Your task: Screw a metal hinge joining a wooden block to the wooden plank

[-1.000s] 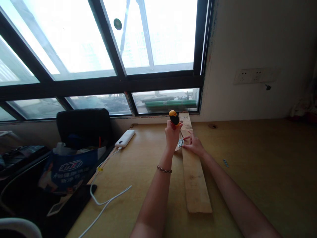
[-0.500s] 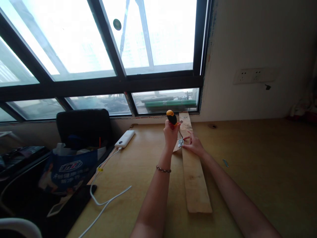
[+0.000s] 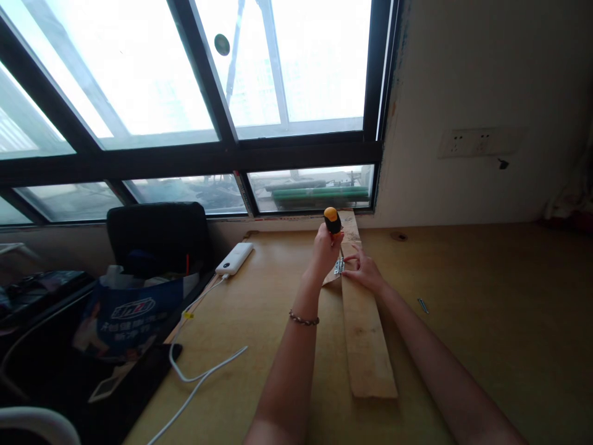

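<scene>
Head view, and from where I stand what matters is how the screwdriver (image 3: 332, 220) lines up with the small metal hinge (image 3: 339, 266). The person's left hand (image 3: 327, 246) is wrapped round the handle, just beyond the hinge and a little to its left; the shaft slants down from there, a bit rightward, with its tip at the hinge or right over it, too small to tell. The right hand (image 3: 369, 274) is nearer, on the hinge's right, thumb and forefinger parted at its edge; whether they pinch or merely steady it, I can't say. The hinge sits at the left edge of a wooden board (image 3: 369, 352), whose long side runs from the person toward the window (image 3: 296, 62). Well to the right of the board, two small metal pieces (image 3: 423, 305) lie on the worktop (image 3: 491, 278).
</scene>
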Demonstrator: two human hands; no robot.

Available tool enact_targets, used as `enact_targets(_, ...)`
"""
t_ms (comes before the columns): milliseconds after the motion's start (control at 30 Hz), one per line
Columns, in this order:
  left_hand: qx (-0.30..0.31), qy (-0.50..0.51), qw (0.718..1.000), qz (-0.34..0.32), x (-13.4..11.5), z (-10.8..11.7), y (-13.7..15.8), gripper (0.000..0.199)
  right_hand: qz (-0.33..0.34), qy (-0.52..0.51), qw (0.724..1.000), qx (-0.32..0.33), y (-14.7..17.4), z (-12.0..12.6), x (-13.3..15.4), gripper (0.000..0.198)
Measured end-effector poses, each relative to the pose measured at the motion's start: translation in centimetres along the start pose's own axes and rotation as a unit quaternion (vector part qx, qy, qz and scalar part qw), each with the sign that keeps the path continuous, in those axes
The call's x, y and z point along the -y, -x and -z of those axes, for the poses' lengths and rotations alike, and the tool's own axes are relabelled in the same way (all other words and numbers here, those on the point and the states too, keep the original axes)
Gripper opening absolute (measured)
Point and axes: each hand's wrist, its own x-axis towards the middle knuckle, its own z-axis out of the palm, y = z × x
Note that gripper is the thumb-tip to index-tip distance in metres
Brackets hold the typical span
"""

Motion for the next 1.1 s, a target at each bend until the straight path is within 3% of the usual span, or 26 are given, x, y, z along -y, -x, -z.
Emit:
enact_targets(167, 0.002, -0.056, 0.998, -0.010, -0.9, 0.5, 0.0, 0.019, 0.009, 0.003, 1.000, -0.002, 0.0, 0.0, -0.1, 0.084)
enact_targets(333, 0.005, -0.044, 0.999, 0.005, -1.3, 0.8, 0.0, 0.030, 0.009, 0.011, 1.000, -0.011, 0.0, -0.1, -0.1, 0.083)
enact_targets(600, -0.058, -0.030, 0.998, 0.026, -0.3, -0.4, 0.1, 0.039, 0.001, 0.015, 1.000, -0.012, 0.0, 0.0, 0.1, 0.084)
enact_targets(767, -0.045, -0.030, 0.998, 0.013, -0.4, -0.8, 0.2, 0.034, 0.006, 0.011, 1.000, -0.009, 0.0, 0.0, -0.1, 0.084)
enact_targets(933, -0.077, -0.084, 0.993, -0.008, -0.4, -0.9, 0.3, 0.033, 0.007, 0.007, 1.000, -0.008, 0.0, 0.0, -0.1, 0.083)
enact_targets(1100, -0.058, -0.129, 0.990, -0.019, -0.8, -0.5, 0.2, 0.028, 0.000, 0.010, 1.000, -0.009, 0.0, 0.0, 0.1, 0.083)
